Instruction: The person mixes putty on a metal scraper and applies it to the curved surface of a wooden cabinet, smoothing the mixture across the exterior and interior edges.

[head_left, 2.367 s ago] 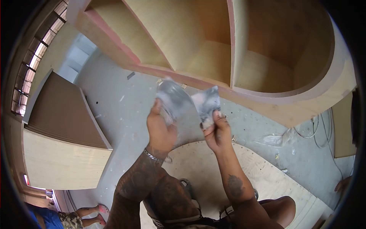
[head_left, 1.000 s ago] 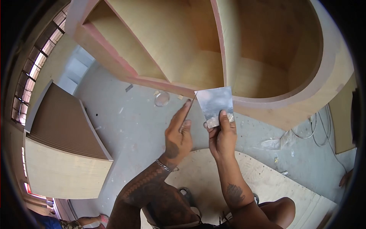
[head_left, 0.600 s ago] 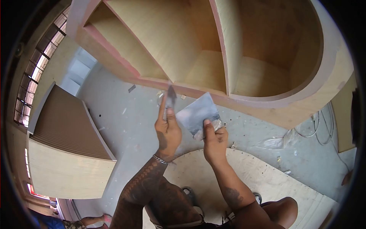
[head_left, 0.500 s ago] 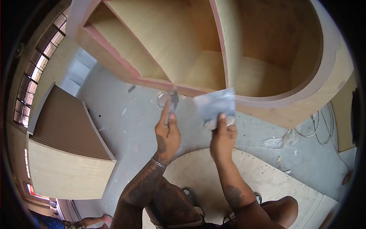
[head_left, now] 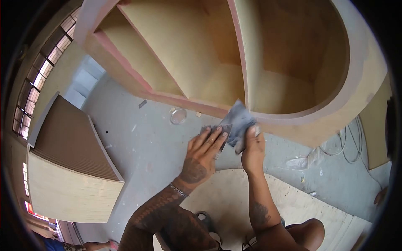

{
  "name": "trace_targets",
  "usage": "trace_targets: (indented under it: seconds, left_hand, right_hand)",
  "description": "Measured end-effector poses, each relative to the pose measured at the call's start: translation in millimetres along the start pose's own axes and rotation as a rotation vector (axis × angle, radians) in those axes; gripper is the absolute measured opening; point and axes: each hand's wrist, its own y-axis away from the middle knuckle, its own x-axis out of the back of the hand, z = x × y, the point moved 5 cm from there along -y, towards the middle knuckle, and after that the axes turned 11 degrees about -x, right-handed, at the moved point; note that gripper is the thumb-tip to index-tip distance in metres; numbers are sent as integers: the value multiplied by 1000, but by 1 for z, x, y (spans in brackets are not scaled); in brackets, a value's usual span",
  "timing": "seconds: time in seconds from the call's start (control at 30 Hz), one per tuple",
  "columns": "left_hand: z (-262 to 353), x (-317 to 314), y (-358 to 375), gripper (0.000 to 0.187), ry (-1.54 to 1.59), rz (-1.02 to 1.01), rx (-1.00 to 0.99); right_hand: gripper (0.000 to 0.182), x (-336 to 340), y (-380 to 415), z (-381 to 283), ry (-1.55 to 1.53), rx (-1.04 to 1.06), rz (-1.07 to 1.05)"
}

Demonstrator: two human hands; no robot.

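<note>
The right hand point(head_left: 252, 147) grips a smeared scraper blade point(head_left: 238, 124) just below the plywood cabinet point(head_left: 293, 62). The left hand point(head_left: 204, 151), fingers flat, presses a second scraper point(head_left: 208, 130) against it. The cabinet's front edge already shows pink filler; the inner panels look bare.

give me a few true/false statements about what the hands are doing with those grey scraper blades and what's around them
1. The right hand grips a grey scraper blade. True.
2. The left hand hangs empty, well away from the right hand. False: its fingers press a second, darker blade that meets the grey one.
3. A small round clear lid lies on the grey floor left of the hands. True.
4. The big wooden cabinet has its doors shut. False: its compartments are open and bare inside.
5. Loose cables lie on the floor to the right. True.
</note>
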Motion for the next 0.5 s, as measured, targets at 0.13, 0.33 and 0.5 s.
trace_targets:
  seconds: [0.13,0.33,0.5]
  left_hand:
    - [-14,10,3,63,28,72,102]
    - [7,5,-2,62,5,6,-2]
    - [-12,15,-3,55,69,107,123]
  right_hand:
    - [38,-5,-3,22,573,-98,-434]
    - [34,8,-7,-9,-16,8,164]
    - [31,1,0,3,520,-53,-321]
